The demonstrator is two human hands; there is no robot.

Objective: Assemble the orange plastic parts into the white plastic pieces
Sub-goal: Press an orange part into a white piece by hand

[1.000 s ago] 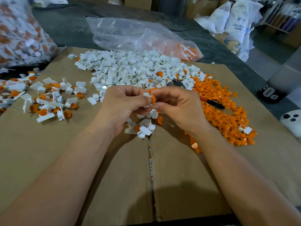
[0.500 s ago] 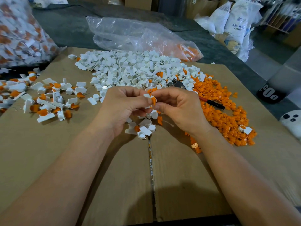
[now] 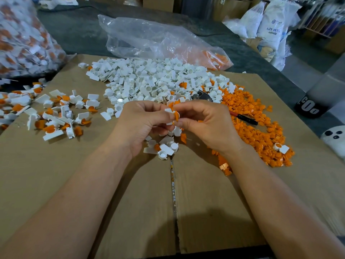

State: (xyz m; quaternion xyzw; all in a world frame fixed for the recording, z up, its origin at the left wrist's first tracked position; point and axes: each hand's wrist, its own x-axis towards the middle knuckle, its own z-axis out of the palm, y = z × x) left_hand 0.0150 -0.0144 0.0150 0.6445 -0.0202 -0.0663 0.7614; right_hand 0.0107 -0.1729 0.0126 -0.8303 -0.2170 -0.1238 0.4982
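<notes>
My left hand (image 3: 139,121) pinches a small white plastic piece (image 3: 169,111) between thumb and fingers. My right hand (image 3: 207,122) pinches an orange plastic part (image 3: 176,116) and holds it against that white piece; the two hands meet above the cardboard. Just below them lies a small cluster of loose white pieces (image 3: 165,147). A big heap of white pieces (image 3: 155,82) lies behind the hands, and a spread of orange parts (image 3: 259,131) lies to the right. White pieces with orange parts in them (image 3: 56,116) lie scattered at the left.
All of it lies on a flattened cardboard sheet (image 3: 130,202). A red-and-black tool (image 3: 242,118) lies half under the orange parts. A clear plastic bag (image 3: 158,40) lies at the back, a full bag of parts (image 3: 22,38) at far left, white sacks (image 3: 268,25) at back right.
Almost nothing: both hands stay together at the same spot, with only slight finger movement on the white piece and orange part.
</notes>
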